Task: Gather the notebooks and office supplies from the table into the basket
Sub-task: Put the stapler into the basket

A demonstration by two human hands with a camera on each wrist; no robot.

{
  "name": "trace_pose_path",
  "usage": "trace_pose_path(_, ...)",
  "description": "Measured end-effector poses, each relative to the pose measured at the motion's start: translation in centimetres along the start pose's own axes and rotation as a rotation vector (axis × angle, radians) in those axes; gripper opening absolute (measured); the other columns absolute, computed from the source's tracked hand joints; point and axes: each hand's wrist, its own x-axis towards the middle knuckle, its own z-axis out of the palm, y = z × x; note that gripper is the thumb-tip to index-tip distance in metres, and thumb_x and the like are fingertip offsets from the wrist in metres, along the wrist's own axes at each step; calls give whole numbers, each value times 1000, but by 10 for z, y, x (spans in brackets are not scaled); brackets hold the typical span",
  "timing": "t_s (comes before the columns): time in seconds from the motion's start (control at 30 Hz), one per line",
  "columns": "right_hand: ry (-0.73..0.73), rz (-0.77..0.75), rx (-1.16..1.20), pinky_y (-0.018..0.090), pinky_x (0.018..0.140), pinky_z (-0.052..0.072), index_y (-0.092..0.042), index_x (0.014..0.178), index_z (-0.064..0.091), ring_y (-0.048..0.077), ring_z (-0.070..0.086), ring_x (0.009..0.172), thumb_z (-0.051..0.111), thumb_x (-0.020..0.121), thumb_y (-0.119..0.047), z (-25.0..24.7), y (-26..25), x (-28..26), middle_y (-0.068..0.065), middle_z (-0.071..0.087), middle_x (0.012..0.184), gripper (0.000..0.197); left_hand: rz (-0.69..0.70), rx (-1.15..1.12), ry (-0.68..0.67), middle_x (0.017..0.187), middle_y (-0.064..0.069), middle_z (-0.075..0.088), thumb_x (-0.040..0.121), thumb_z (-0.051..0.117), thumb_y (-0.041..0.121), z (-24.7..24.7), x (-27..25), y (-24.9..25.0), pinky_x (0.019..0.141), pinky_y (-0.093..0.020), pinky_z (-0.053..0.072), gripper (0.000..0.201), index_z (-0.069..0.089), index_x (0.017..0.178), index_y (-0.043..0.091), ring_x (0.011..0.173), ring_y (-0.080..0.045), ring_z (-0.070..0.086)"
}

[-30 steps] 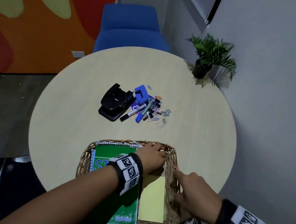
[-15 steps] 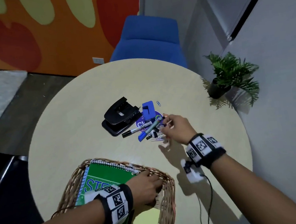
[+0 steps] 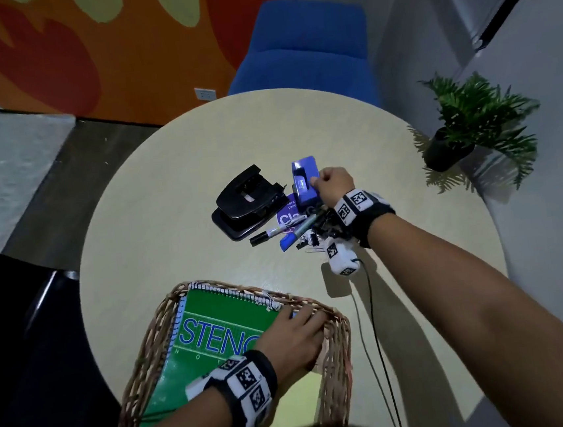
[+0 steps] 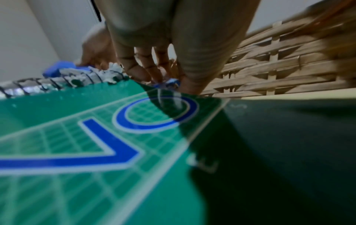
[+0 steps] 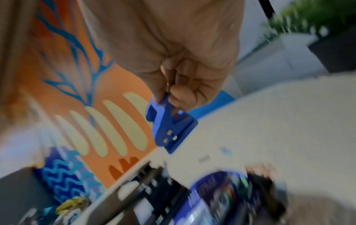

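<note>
Notebooks are in, now we're grabbing the small blue punch

At 6 o'clock our left hand point(image 3: 293, 337) rests fingers-spread on the one green notebook point(image 3: 213, 337) in the basket point(image 3: 336, 352); toward 12, our right hand point(image 3: 334, 186) pinches the blue punch point(image 3: 305, 181) beside one black hole punch point(image 3: 244, 201) and, we think, three markers point(image 3: 276, 231). Next: lift it clear and carry it back.

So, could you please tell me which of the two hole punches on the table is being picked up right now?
The small blue punch, pinched by the right hand. The larger black punch sits untouched to its left.
</note>
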Motion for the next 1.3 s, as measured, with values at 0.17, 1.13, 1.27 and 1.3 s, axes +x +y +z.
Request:
trace_pose_path(0.17, -33, -288, -5, 27, 61, 37, -10, 75, 60, 12, 45, 59, 51, 92, -11, -83, -24, -90, -1, 54, 64, 20, -23, 30, 39, 109, -8, 64, 80, 43, 29, -9, -12, -14, 74, -38, 55, 30, 70, 86, 18, 96, -26, 64)
trace_pose_path(1.13, -484, -115, -842, 34, 72, 44, -16, 106, 61, 31, 62, 98, 56, 88, -21, 27, 1, -259, 9, 66, 106, 20, -432, -234, 238, 111, -3, 64, 76, 73, 24, -50, -105, -120, 79, -39, 53, 23, 71, 99, 21, 100, -26, 62)
trace_pose_path(1.27, -347, -188, -728, 33, 69, 42, -20, 107, 59, 31, 63, 93, 53, 90, -38, 5, -4, -247, 7, 67, 102, 26, -493, -299, 248, 124, 1, 54, 89, 57, 32, -81, -51, -150, 88, -36, 47, 30, 62, 117, 23, 113, -22, 52)
trace_pose_path(1.3, -303, -198, -679, 33, 70, 43, -22, 109, 58, 29, 63, 93, 52, 90, -40, -4, -5, -238, 5, 67, 102, 27, -504, -312, 228, 124, 0, 54, 90, 56, 32, -87, -37, -156, 88, -36, 47, 31, 61, 119, 22, 113, -22, 52)
